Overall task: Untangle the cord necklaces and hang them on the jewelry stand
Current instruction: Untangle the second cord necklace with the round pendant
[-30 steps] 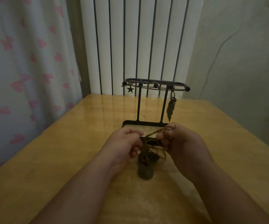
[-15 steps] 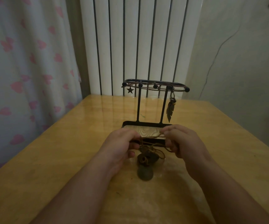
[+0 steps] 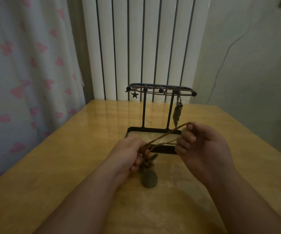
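Note:
A black jewelry stand (image 3: 144,110) with a tray base stands mid-table. A star charm (image 3: 134,95) and a feather pendant (image 3: 176,116) hang from its top rail. In front of it, my left hand (image 3: 129,153) grips the tangled bunch of brown cord (image 3: 147,162). Below that bunch a dark oval pendant (image 3: 149,179) lies on the table. My right hand (image 3: 202,146) pinches a loop of the cord (image 3: 167,135), drawn taut up and to the right over the stand's tray.
The wooden table (image 3: 69,166) runs to a white ribbed radiator (image 3: 144,48) at the back. A curtain with pink hearts (image 3: 26,73) hangs along the left edge. A plain wall with a thin cable (image 3: 225,54) is on the right.
My right hand has moved up and to the right, pulling a cord loop out of the tangle. My left hand stayed on the bunch, which has lifted slightly off the table.

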Motion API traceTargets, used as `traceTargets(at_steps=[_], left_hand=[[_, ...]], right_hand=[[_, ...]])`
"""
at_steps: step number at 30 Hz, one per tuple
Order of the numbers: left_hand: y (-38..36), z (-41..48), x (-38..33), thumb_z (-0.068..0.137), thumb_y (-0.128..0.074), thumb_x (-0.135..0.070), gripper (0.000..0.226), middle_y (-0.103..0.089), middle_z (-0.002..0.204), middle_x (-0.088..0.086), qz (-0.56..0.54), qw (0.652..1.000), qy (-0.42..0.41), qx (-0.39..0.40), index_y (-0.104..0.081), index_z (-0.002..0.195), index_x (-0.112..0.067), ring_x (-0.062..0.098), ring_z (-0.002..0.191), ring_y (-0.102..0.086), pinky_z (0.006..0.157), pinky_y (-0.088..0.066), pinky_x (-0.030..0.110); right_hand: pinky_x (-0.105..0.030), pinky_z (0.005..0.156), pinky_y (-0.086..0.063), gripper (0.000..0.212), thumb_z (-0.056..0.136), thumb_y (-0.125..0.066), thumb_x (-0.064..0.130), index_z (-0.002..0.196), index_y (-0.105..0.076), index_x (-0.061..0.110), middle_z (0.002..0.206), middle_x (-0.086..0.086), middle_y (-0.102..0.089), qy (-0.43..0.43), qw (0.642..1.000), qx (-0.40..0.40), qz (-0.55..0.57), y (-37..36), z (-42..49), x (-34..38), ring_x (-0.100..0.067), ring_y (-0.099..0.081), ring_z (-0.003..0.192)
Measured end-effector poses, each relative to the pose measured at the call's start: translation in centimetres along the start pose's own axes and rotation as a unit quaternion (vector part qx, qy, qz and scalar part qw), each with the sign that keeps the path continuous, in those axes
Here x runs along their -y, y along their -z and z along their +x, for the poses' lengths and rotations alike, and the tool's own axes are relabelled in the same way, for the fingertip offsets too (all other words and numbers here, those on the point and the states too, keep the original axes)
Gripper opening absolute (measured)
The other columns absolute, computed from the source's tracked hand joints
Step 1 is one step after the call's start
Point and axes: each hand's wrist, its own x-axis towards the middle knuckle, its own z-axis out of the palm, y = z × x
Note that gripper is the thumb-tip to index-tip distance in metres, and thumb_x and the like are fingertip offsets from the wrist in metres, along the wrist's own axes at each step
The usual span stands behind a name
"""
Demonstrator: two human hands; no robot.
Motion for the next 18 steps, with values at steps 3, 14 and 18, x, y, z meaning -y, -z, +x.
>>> traceTargets(at_steps=[3,14,18], left_hand=[[0.2,0.3,0.2,0.095,-0.055,-0.022,0.016,-0.061,0.066,0.002,-0.005,0.999,-0.039,-0.004,-0.064,0.083,-0.015,0.008,0.044,-0.039,0.040,-0.030,0.023],[-0.3,-0.4,0.1,0.090,-0.064,-0.026,0.006,-0.071,0.073,-0.002,0.119,0.985,-0.124,-0.017,-0.068,0.087,-0.025,0.011,0.068,-0.059,0.065,-0.044,0.031],[-0.2,-0.7,-0.2,0.091,-0.060,-0.025,0.012,-0.069,0.072,-0.001,0.106,0.987,-0.121,0.002,-0.068,0.083,-0.022,0.007,0.058,-0.052,0.058,-0.038,0.027]], right_hand=[[-0.029,0.054,-0.032,0.031,0.095,-0.046,0.030,0.068,-0.053,0.018,0.063,0.002,-0.047,0.053,0.915,-0.140,-0.376,0.1,0.3,-0.5,-0.013,-0.041,0.057],[-0.032,0.091,-0.044,0.031,0.092,-0.046,0.045,0.118,-0.061,0.036,0.105,0.024,-0.052,0.222,0.727,-0.017,-0.650,-0.1,0.1,-1.8,-0.004,-0.048,0.109],[-0.038,0.090,-0.049,0.019,0.092,-0.053,0.040,0.108,-0.064,0.038,0.086,0.025,-0.056,0.157,0.669,0.048,-0.724,-0.4,0.0,-2.9,-0.002,-0.055,0.091]])
